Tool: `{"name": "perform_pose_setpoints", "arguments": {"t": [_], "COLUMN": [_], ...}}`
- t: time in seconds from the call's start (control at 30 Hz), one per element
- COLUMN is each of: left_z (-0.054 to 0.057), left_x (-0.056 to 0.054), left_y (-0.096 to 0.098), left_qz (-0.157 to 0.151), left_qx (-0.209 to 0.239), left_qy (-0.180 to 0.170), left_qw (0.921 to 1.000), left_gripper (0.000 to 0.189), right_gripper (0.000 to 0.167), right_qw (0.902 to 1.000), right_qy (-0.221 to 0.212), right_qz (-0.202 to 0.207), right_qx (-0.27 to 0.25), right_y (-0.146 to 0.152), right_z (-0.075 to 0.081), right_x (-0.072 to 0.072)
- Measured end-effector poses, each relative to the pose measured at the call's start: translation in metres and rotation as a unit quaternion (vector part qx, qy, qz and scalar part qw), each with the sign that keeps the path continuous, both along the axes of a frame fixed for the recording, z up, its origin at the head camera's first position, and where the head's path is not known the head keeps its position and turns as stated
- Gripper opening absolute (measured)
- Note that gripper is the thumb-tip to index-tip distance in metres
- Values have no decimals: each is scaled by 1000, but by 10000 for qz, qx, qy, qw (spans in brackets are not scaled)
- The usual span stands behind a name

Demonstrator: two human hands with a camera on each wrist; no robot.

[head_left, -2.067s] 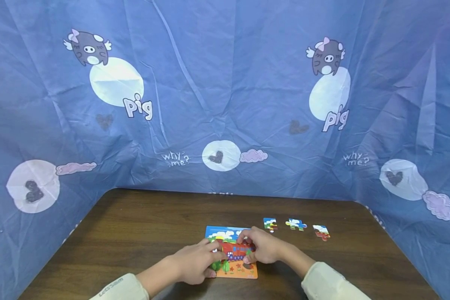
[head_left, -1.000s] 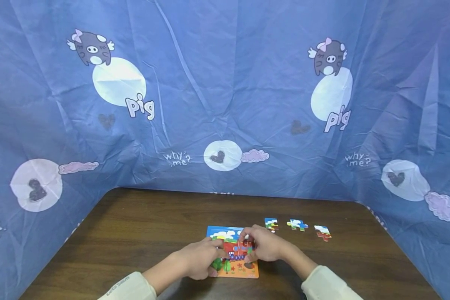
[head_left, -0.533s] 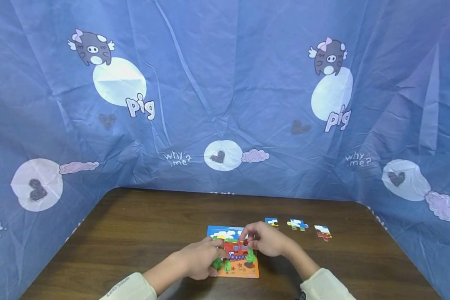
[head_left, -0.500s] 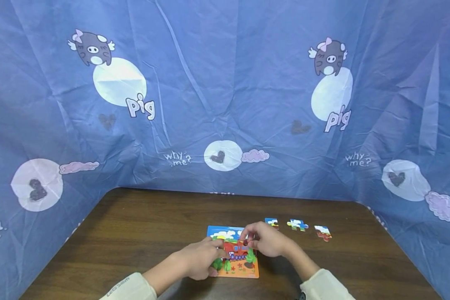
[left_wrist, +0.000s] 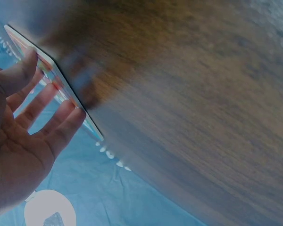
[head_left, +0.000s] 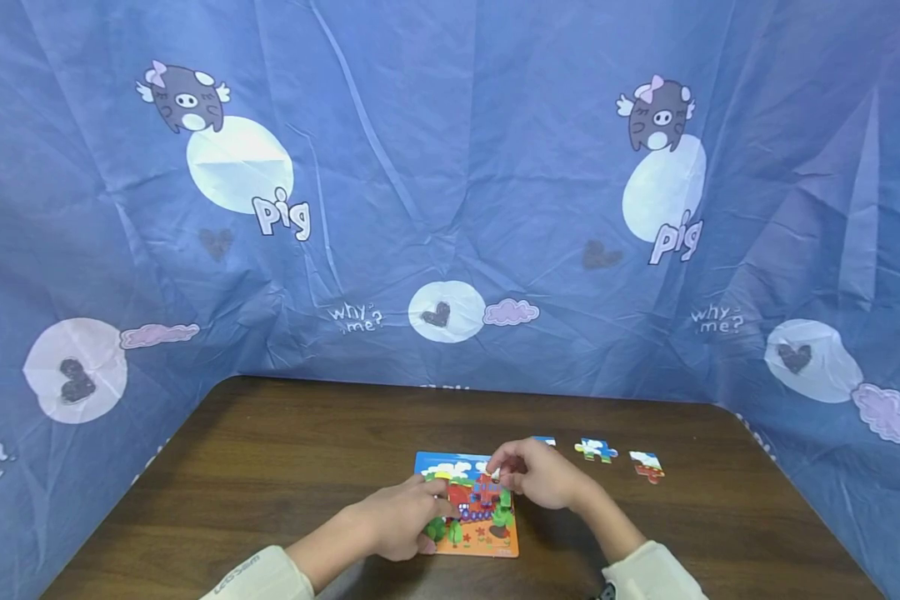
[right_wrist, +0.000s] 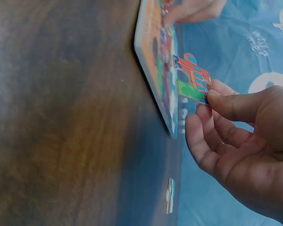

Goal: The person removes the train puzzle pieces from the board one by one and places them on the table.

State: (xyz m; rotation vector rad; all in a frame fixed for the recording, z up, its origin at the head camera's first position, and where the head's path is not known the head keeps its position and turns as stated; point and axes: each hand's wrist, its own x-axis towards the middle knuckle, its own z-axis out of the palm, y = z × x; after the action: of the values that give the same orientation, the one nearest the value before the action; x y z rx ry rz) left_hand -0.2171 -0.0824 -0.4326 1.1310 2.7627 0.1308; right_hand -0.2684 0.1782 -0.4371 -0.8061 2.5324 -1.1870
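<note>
A jigsaw puzzle board (head_left: 476, 546) with a red train picture lies on the wooden table. My left hand (head_left: 401, 521) rests on its left side, thumb at the near edge and fingertips on the picture; the left wrist view shows these fingers (left_wrist: 68, 122) spread along the board's edge. Above the board's right part, my right hand (head_left: 547, 477) pinches a puzzle piece between thumb and index finger. In the right wrist view that puzzle piece (right_wrist: 193, 80), red, blue and green, is tilted and lifted off the board. The other right fingers curl loosely below it.
Right of the board lie loose pieces: a blue-and-white piece (head_left: 596, 450), a red-and-white piece (head_left: 647, 467) and another piece (head_left: 546, 440) partly hidden behind my right hand. Blue printed cloth (head_left: 450, 208) hangs around the brown table (head_left: 292, 442).
My right hand has risen from the board and moved slightly right and away, lifting the pinched puzzle piece. My left hand has stayed at the board's left side.
</note>
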Motion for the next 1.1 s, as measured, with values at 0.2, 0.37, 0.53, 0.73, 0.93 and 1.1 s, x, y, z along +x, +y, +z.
{"name": "perform_pose_setpoints", "arguments": {"t": [0.2, 0.37, 0.53, 0.73, 0.93, 1.1], "left_z": [-1, -2, -3, -3, -2, -1], "left_x": [0, 0, 0, 0, 1, 0], "left_y": [-1, -2, -2, -1, -1, -2], "left_qz": [-7, -11, -70, -64, -56, -16], "left_qx": [13, -10, 9, 11, 49, 21], "left_qy": [9, 24, 135, 125, 53, 44], "left_qw": [10000, 10000, 9999, 9999, 10000, 10000], "left_gripper": [46, 47, 47, 48, 48, 48], "right_gripper": [19, 21, 18, 17, 19, 20], "right_qw": [9992, 9973, 9956, 9919, 9878, 9845], "right_qy": [-218, -369, -396, -461, -380, -316], "right_qz": [-249, -387, -501, -769, -1069, -1264], "right_qx": [-209, -504, -683, -903, -1065, -1176], "right_y": [13, 28, 46, 67, 84, 97], "right_z": [4, 7, 12, 18, 23, 21], "right_x": [-3, -4, -3, 1, 8, 11]}}
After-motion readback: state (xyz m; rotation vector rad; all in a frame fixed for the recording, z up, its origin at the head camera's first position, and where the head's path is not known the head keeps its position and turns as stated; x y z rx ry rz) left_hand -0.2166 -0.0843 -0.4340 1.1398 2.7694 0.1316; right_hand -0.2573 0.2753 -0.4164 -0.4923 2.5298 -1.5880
